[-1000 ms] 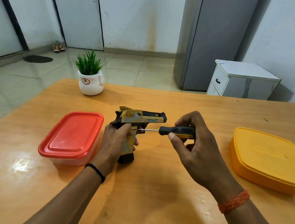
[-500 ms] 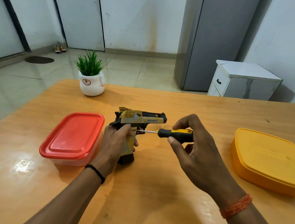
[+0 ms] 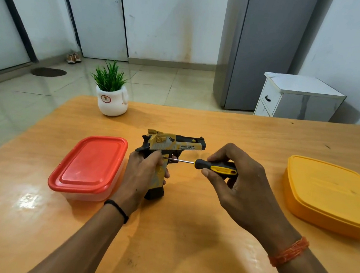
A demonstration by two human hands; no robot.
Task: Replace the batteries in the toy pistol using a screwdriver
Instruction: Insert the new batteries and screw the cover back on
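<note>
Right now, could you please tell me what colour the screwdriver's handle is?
The screwdriver handle is black with a yellow inset, seen in the head view.

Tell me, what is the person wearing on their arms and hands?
Both forearms are bare, with no sleeves in view, and there are no gloves or rings that can be seen. The left hand has a thin black band round its wrist. The right hand has an orange thread bracelet, wound in several strands, round its wrist.
</note>
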